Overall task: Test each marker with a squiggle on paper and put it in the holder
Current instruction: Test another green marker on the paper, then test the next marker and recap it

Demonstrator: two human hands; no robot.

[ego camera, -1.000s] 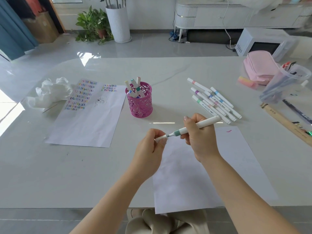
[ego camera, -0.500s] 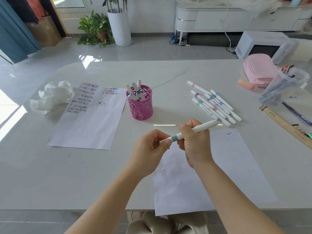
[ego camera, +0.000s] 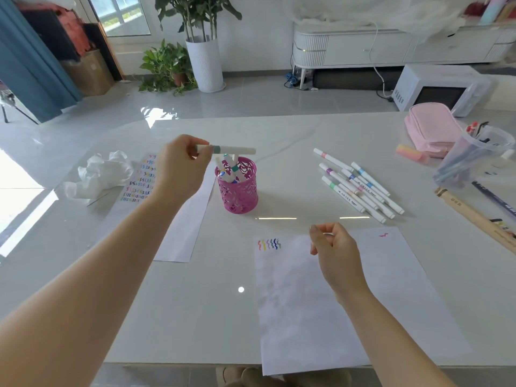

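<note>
– Hands are pictured well apart. How is each one occupied?

– One end of a white plastic marker with a grey-green band (ego camera: 226, 149) is pinched in the fingers of the left hand (ego camera: 181, 174), which is raised above the pale glossy table (ego camera: 195, 303). The marker appears to be capped. At 5 o'clock from it, the right hand (ego camera: 335, 247) is held low over the white paper sheet (ego camera: 335, 317) with its fingers loosely curled, and nothing can be made out in them.

– Where is the marker placed in relation to the holder?

– It is held level, with its long axis running from 9 to 3 o'clock. Its free end is poised above the far rim of the pink perforated metal holder (ego camera: 238, 191), which stands just beside the left hand at 4 o'clock. Several markers are already stood in that cup.

– What is the coming move judged to turn on?

– That axis. The barrel would have to be tipped from level to upright before it could be dropped in. The left hand is by far the nearer, so the drop is expected from that side. A row of coloured squiggles (ego camera: 269, 244) is noted on the sheet at 9 o'clock from the right hand. A loose bunch of white markers (ego camera: 360, 185) lies at 1 o'clock from it, well apart from the holder, so the task is judged to be only partly done.
</note>
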